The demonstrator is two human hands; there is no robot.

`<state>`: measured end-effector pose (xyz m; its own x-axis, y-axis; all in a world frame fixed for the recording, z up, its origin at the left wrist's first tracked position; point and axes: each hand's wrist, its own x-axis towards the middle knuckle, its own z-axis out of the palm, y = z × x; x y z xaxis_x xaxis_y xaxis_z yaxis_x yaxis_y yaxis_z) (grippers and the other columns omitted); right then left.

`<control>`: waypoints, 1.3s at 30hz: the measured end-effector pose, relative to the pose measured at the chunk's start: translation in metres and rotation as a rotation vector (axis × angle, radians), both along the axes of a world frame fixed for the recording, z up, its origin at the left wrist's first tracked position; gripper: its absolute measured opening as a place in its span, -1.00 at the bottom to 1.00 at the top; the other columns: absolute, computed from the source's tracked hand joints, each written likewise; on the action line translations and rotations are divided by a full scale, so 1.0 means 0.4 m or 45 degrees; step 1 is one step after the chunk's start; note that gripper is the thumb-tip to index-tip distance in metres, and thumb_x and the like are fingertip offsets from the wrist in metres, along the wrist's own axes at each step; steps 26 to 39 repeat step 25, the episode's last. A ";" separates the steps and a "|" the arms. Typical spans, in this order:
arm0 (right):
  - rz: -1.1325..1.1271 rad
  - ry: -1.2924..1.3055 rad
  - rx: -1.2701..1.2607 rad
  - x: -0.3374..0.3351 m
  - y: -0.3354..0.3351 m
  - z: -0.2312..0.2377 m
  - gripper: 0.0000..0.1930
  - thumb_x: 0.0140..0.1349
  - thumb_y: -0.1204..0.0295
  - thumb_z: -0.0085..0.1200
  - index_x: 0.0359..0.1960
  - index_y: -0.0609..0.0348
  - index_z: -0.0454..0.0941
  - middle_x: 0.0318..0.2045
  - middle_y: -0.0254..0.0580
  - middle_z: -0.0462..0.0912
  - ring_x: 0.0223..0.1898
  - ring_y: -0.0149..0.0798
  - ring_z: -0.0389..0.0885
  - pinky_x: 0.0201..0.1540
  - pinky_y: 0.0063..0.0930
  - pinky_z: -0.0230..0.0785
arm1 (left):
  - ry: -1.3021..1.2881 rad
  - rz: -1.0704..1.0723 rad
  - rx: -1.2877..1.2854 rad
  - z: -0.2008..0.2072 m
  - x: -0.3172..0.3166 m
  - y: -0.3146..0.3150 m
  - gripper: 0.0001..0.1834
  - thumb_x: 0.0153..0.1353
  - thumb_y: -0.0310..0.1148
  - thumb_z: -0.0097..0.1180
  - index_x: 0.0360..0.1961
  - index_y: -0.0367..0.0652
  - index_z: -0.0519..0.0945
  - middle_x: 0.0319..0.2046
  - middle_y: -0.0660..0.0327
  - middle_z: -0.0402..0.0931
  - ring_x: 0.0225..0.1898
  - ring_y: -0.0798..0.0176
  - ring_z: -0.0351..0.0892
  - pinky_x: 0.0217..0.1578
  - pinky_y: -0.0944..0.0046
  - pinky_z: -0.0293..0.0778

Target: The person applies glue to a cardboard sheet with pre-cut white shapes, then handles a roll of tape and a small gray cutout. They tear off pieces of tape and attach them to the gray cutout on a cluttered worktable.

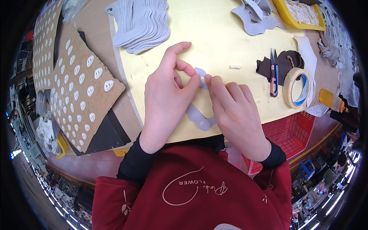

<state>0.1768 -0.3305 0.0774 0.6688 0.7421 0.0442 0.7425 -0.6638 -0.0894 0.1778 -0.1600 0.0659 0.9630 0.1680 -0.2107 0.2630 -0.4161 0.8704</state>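
Near the middle of the table, a curved grey flat cut piece (200, 119) lies partly under my hands, its upper end showing between my fingertips. A tiny whitish bit (202, 78) sits on that end. My left hand (165, 96) pinches the piece's edge between thumb and a finger, with the index finger raised and bent. My right hand (234, 105) has its fingers curled together, thumb and index tips pressed at the other side of the same end. Part of the grey piece is hidden behind both hands. A short cream roll (235, 67) lies to the right.
Stacked grey pieces (142, 27) stand far left; loose grey pieces (256, 19) lie far right beside a yellow tray (321, 27). Rightward are thread snips (274, 73), dark cloth (264, 65), a tape roll (290, 90) and a bottle (330, 100). Cardboard with white parts (71, 103) lies left; a red basket (287, 132) stands below.
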 end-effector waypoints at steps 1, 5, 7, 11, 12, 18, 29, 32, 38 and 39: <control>0.001 -0.003 0.002 0.000 0.000 -0.001 -0.52 -0.01 0.57 0.12 0.02 0.54 0.53 -0.13 -0.22 0.44 -0.32 -0.31 0.41 -0.25 -0.45 0.30 | 0.015 0.004 0.000 0.001 0.001 -0.001 -0.41 0.04 -0.56 0.20 0.18 -0.13 0.44 -0.47 0.35 0.53 -0.69 0.49 0.28 -0.62 0.38 0.26; -0.005 0.020 0.052 0.003 -0.003 -0.004 -0.52 0.00 0.58 0.12 0.03 0.53 0.53 -0.12 -0.21 0.45 -0.32 -0.31 0.42 -0.25 -0.44 0.31 | 0.033 0.016 0.025 0.006 0.003 -0.003 -0.44 0.03 -0.55 0.20 0.13 -0.12 0.46 -0.49 0.34 0.52 -0.68 0.46 0.31 -0.61 0.35 0.28; -0.010 0.028 0.064 0.004 -0.003 -0.001 -0.54 0.00 0.58 0.13 0.02 0.51 0.54 -0.12 -0.22 0.46 -0.31 -0.31 0.43 -0.24 -0.42 0.31 | 0.055 0.026 0.020 0.008 0.005 -0.004 -0.46 0.04 -0.55 0.19 0.11 -0.11 0.46 -0.50 0.34 0.52 -0.67 0.44 0.33 -0.61 0.34 0.29; -0.046 0.053 0.126 0.014 -0.002 0.009 -0.58 0.03 0.57 0.18 0.00 0.39 0.58 -0.14 -0.25 0.49 -0.30 -0.30 0.47 -0.22 -0.39 0.32 | 0.056 0.006 0.034 0.010 0.006 -0.004 -0.49 0.03 -0.54 0.18 0.08 -0.08 0.47 -0.50 0.34 0.52 -0.67 0.41 0.35 -0.60 0.32 0.31; -0.072 0.146 0.173 0.020 -0.004 0.016 -0.60 0.04 0.57 0.18 -0.01 0.35 0.59 -0.16 -0.25 0.51 -0.30 -0.28 0.48 -0.22 -0.38 0.33 | 0.057 -0.001 0.038 0.009 0.006 -0.002 -0.49 0.03 -0.54 0.18 0.08 -0.08 0.47 -0.50 0.35 0.53 -0.68 0.41 0.35 -0.59 0.32 0.31; -0.187 0.485 0.514 0.071 -0.012 0.019 -0.73 0.12 0.58 0.18 -0.09 0.25 0.64 -0.29 -0.18 0.55 -0.32 -0.17 0.51 -0.22 -0.32 0.35 | 0.034 -0.032 -0.038 -0.009 0.010 0.020 -0.48 0.00 -0.55 0.22 0.06 -0.11 0.48 -0.49 0.40 0.54 -0.66 0.51 0.27 -0.60 0.42 0.23; -0.144 0.368 0.457 0.069 0.002 0.019 -0.78 0.15 0.59 0.16 -0.14 0.20 0.66 -0.33 -0.16 0.56 -0.31 -0.12 0.55 -0.19 -0.30 0.37 | 0.011 -0.020 -0.020 -0.015 0.006 0.021 -0.47 -0.01 -0.52 0.24 0.06 -0.09 0.48 -0.47 0.38 0.60 -0.68 0.48 0.36 -0.61 0.39 0.29; -0.144 0.368 0.457 0.069 0.002 0.019 -0.78 0.15 0.59 0.16 -0.14 0.20 0.66 -0.33 -0.16 0.56 -0.31 -0.12 0.55 -0.19 -0.30 0.37 | 0.011 -0.020 -0.020 -0.015 0.006 0.021 -0.47 -0.01 -0.52 0.24 0.06 -0.09 0.48 -0.47 0.38 0.60 -0.68 0.48 0.36 -0.61 0.39 0.29; -0.144 0.368 0.457 0.069 0.002 0.019 -0.78 0.15 0.59 0.16 -0.14 0.20 0.66 -0.33 -0.16 0.56 -0.31 -0.12 0.55 -0.19 -0.30 0.37 | 0.011 -0.020 -0.020 -0.015 0.006 0.021 -0.47 -0.01 -0.52 0.24 0.06 -0.09 0.48 -0.47 0.38 0.60 -0.68 0.48 0.36 -0.61 0.39 0.29; -0.144 0.368 0.457 0.069 0.002 0.019 -0.78 0.15 0.59 0.16 -0.14 0.20 0.66 -0.33 -0.16 0.56 -0.31 -0.12 0.55 -0.19 -0.30 0.37 | 0.011 -0.020 -0.020 -0.015 0.006 0.021 -0.47 -0.01 -0.52 0.24 0.06 -0.09 0.48 -0.47 0.38 0.60 -0.68 0.48 0.36 -0.61 0.39 0.29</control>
